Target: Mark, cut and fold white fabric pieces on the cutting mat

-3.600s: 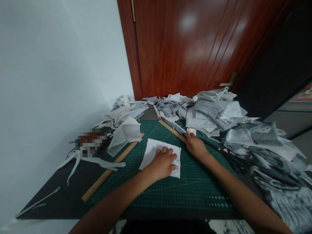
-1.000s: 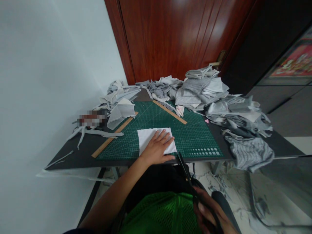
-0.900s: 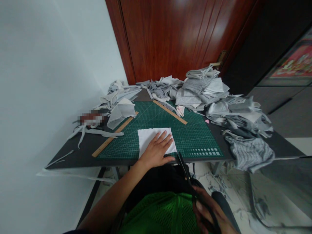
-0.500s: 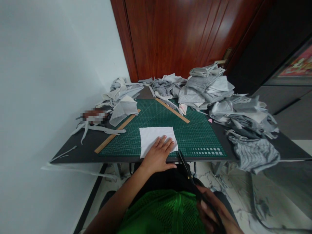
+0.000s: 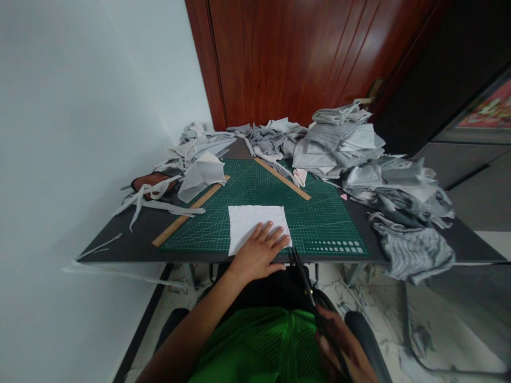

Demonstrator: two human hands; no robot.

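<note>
A piece of white fabric (image 5: 243,223) lies flat on the green cutting mat (image 5: 319,213) near the table's front edge. My left hand (image 5: 259,255) rests on it palm down, fingers stretched out and pressing its right part. My right hand (image 5: 339,340), low and partly blurred, is wrapped round the handles of black scissors (image 5: 302,274). Their blades point up and away from me, with the tips at the fabric's lower right corner. Whether the tips touch the cloth I cannot tell.
Wooden rulers lie on the mat, one at left (image 5: 191,213) and one at right (image 5: 283,179). Piles of grey fabric (image 5: 339,143) line the back and right. A striped grey cloth (image 5: 417,250) overhangs the front edge. Fabric strips (image 5: 159,205) lie at left, and scraps litter the floor.
The scissors have swung slightly left, and their blades look closer together, with the tips nearer the fabric's corner. My left hand stays flat on the fabric. The view has shifted slightly.
</note>
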